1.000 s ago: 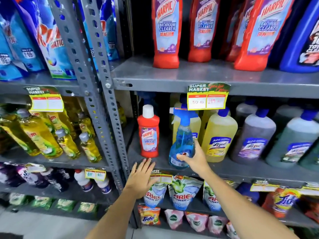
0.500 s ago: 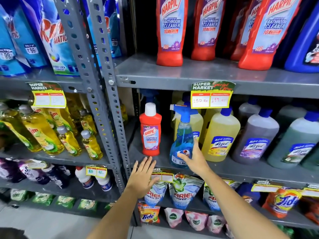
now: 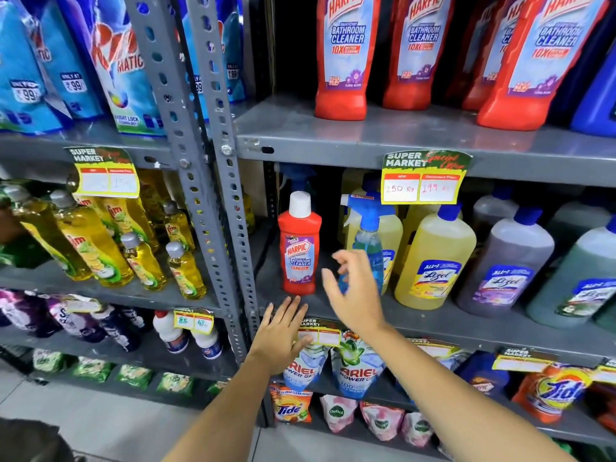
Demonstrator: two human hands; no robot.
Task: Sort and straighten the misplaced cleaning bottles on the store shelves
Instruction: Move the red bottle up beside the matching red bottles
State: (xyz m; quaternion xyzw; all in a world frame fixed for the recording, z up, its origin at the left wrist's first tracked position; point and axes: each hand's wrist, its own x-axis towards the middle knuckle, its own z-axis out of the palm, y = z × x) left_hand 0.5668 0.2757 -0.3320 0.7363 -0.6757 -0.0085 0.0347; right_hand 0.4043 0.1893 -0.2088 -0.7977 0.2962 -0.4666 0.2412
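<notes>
On the grey metal middle shelf (image 3: 433,323), a small red plastic Harpic bathroom-cleaner bottle with a white cap (image 3: 299,243) stands upright near the shelf's left end, set back a little from the front edge. To its left there is bare shelf floor up to the grey perforated steel upright (image 3: 230,208). To its right a narrow strip of bare shelf separates it from a blue trigger-spray bottle of clear blue liquid (image 3: 368,241), which stands upright just in front of the yellow round-shouldered Lizol bottles with blue caps (image 3: 435,258).

The right hand (image 3: 355,291) is in front of the spray bottle's lower body with fingers spread and loosely curled, grasping nothing; motion blur makes it unclear whether any fingertip touches the bottle. The left hand (image 3: 283,331) is flat and released, palm toward the shelf, fingers together and pointing up at the front lip just below the red bottle, beside a small yellow price tag (image 3: 320,335); it holds nothing.

Above, the grey upper shelf (image 3: 366,141) carries a row of tall red Harpic bathroom-cleaner bottles (image 3: 345,58) lined along its front, with open room to the left of the first one. A yellow-and-green price card (image 3: 423,176) hangs from that shelf's edge, over the tops of the yellow bottles. There is clear headroom between the small red bottle's cap and the shelf above.
</notes>
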